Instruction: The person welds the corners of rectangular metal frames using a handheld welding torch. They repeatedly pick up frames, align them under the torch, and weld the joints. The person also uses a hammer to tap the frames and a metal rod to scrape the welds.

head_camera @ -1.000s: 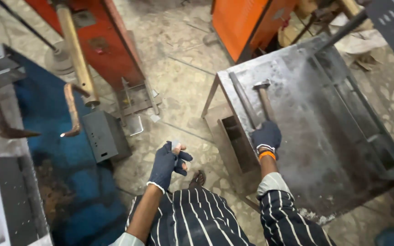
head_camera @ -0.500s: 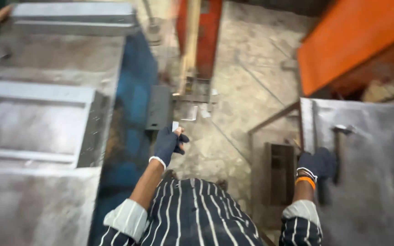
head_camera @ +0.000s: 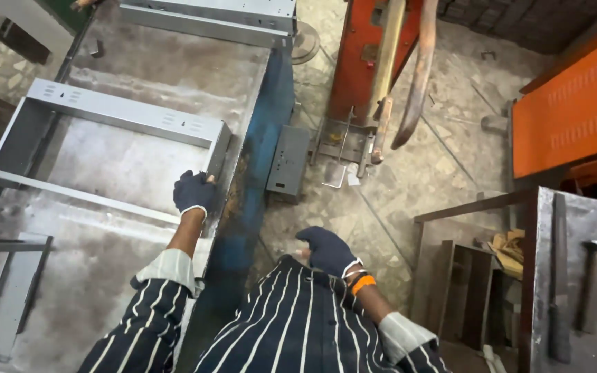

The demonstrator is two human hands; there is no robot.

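My left hand (head_camera: 193, 191) has moved across to the left tabletop (head_camera: 139, 65) and now grips the near right corner of the grey sheet-metal frame (head_camera: 115, 117). My right hand (head_camera: 326, 250), apparently empty and loosely curled, has left the hammer (head_camera: 592, 276).

No packages, signs or screens show (only a small yellowish label (head_camera: 368, 53) on the red machine (head_camera: 354, 62)).

Steel-topped workbench (head_camera: 139, 72) with open sheet-metal frame (head_camera: 115, 117) flat on it.
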